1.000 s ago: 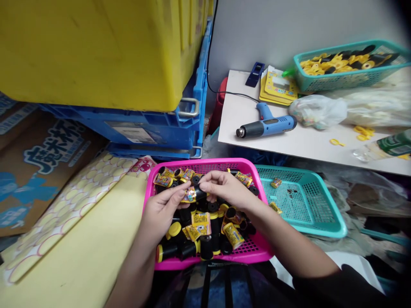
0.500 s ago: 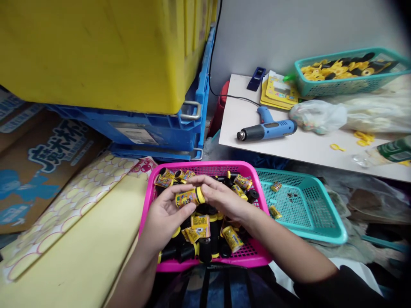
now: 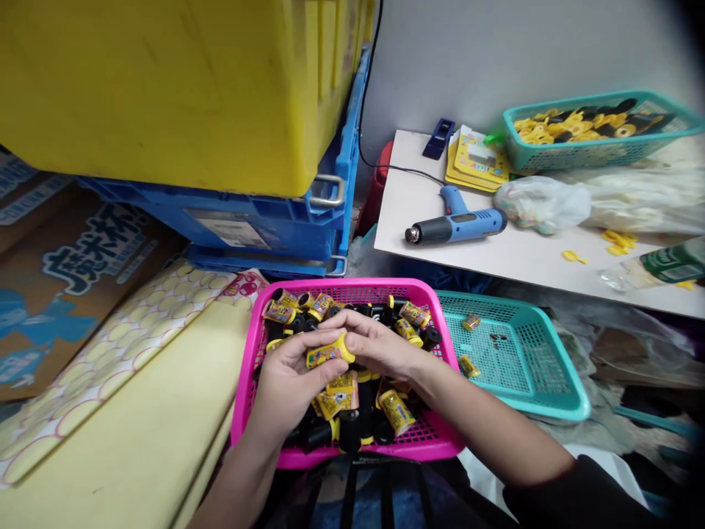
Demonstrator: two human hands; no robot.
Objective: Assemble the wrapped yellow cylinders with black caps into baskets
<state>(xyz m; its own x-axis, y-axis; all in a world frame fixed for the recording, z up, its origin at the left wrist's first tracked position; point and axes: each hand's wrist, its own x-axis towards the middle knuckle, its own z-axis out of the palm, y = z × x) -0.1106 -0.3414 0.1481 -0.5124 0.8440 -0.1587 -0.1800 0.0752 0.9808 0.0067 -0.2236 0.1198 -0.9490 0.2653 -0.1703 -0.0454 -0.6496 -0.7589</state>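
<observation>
2 hands meet over the pink basket (image 3: 249, 367), sharing 1 small yellow-labelled canister (image 3: 329, 353). the left hand (image 3: 289, 375) cups it from below, fingers curled around its body, while the right hand (image 3: 380, 345) pinches the yellow-capped end, probably so it cannot roll. loose canisters (image 3: 393, 408) fill the basket beneath; a teal basket (image 3: 551, 382) sits just beside it.

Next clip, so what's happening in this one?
A person holds a small yellow-labelled roll between both hands, the left hand cupping it from below and the right hand gripping its yellow-capped end, above a pink basket full of similar black and yellow rolls. A teal basket beside it holds only a few pieces. A blue heat gun lies on the white board behind.
</observation>
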